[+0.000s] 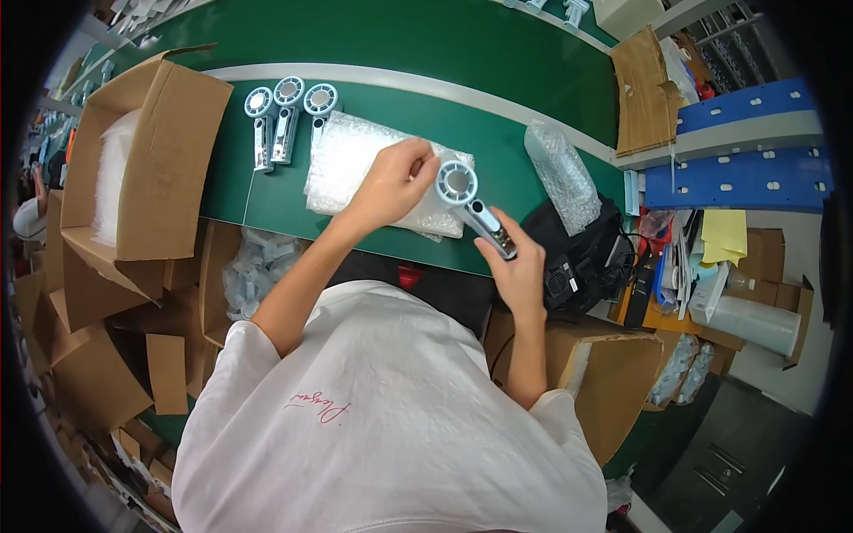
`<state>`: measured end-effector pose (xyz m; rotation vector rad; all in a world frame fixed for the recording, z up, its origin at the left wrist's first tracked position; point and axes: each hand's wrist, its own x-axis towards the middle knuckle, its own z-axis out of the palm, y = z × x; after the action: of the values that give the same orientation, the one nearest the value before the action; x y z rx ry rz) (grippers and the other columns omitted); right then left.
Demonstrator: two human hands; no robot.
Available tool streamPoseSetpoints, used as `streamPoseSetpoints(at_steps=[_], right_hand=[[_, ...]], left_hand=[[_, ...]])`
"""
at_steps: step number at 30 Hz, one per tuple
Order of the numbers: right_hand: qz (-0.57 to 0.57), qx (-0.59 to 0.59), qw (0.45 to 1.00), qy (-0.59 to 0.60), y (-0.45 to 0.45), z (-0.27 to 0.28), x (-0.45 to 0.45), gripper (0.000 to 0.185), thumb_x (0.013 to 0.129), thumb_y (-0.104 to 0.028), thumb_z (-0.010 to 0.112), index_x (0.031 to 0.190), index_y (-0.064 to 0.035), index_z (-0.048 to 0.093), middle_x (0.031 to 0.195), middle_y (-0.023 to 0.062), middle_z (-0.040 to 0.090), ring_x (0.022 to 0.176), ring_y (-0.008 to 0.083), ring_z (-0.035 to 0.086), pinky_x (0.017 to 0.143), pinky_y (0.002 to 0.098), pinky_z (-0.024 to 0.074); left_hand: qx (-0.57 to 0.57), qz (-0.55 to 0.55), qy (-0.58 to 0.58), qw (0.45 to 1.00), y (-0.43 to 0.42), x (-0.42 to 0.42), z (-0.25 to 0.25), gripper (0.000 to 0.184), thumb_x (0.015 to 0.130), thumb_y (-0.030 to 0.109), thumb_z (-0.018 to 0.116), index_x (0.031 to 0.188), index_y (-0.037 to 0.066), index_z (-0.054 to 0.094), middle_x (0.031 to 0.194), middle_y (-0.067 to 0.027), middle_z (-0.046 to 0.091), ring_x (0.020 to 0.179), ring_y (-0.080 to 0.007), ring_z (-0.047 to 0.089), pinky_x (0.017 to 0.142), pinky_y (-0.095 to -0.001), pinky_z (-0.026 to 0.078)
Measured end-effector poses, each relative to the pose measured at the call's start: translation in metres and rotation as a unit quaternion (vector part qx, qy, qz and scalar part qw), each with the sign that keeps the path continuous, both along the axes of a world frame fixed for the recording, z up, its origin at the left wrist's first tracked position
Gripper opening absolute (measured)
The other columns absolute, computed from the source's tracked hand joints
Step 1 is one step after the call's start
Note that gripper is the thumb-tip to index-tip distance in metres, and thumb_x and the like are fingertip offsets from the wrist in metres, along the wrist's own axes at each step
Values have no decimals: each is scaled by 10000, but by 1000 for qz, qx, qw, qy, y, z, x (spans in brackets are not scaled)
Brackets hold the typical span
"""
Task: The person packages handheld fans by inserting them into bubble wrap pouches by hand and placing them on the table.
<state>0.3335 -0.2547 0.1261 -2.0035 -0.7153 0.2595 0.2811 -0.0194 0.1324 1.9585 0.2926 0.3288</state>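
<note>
At the left of my view I see an open cardboard box (182, 169), its mouth showing white packing material (115, 182). Below and right of it, grey plastic bags (262, 271) sit in another box under the desk edge. On the green desk (500, 142) I count three handheld fans (287, 92) side by side, heads away from the person; the handle of the rightmost is partly covered by a stack of bubble wrap (342, 160). Over that stack I have the left hand (395, 182), its fingers curled close together near the head of a fourth fan (478, 211); I cannot tell whether they pinch anything. This fan is in the right hand (518, 265), whose fingers are closed around the lower handle, so I see it tilted with the round head up and to the left, by the front edge of the desk. Further right I make out a bubble-wrapped bundle (562, 178) leaning against a black bag (577, 266), and then yellow paper (724, 235) among other papers.
</note>
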Motion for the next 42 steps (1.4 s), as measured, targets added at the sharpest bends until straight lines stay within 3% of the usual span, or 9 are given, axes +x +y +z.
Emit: streamPoseSetpoints(at_steps=[8,10,13,15,20,26,30,33,42], right_hand=[[-21,-107,993,-50,2,60,17,384,836,-59,704,1197,61,650,906,175,709,600,217,595,572,325,475],[-153,121,969,152,-18,33,31,334,927,-161,631,1189,46,650,861,182,692,541,158,555,496,262,433],[-73,392,803,443,-58,-2,44,409,993,-291,543,1259,17,583,833,167,669,469,91,489,411,189,366],[-115,566,497,647,-55,-4,33,480,1013,-363,487,1326,1,487,873,121,653,410,54,411,361,165,324],[128,656,379,640,-51,19,9,500,1003,-384,503,1341,-19,459,978,108,653,393,77,415,351,174,339],[148,643,437,612,-53,73,-2,513,1003,-406,474,1363,-42,442,997,62,663,479,54,480,432,156,385],[29,462,793,396,-46,89,-3,453,927,-264,580,1306,-25,515,976,46,695,566,45,513,518,153,408],[-67,258,948,172,-43,98,-5,429,870,-158,660,1264,-11,570,961,35,719,631,38,538,582,151,425],[-105,66,987,-101,-17,119,24,329,729,56,744,1052,19,691,891,28,765,682,49,571,630,162,446]], left_hand=[[288,-79,-144,944,-48,28,38,108,843,50,628,835,35,522,816,-95,501,703,-260,530,627,-359,441],[328,-81,-251,907,-52,34,44,126,835,90,637,849,44,520,845,-86,507,743,-248,512,694,-354,437],[367,-104,-233,895,-67,29,55,139,832,131,632,868,57,520,870,-73,503,782,-229,502,737,-331,422],[329,-157,-259,894,-81,30,51,130,838,141,619,862,70,513,872,-66,487,775,-213,490,728,-305,412],[250,-174,-356,884,-110,36,63,145,828,122,611,852,81,474,860,-63,432,745,-207,435,713,-300,399],[214,-165,-408,872,-116,31,88,138,824,112,605,848,74,475,849,-64,417,709,-201,416,673,-300,403],[132,-163,-425,881,-115,27,103,117,841,77,612,854,53,498,851,-70,434,679,-202,423,631,-306,402],[56,-147,-397,904,-108,29,101,107,860,68,618,860,46,513,854,-71,445,672,-205,428,618,-309,396],[23,-132,-305,943,-66,7,77,84,918,70,622,875,44,555,868,-71,470,685,-203,455,622,-315,396]])
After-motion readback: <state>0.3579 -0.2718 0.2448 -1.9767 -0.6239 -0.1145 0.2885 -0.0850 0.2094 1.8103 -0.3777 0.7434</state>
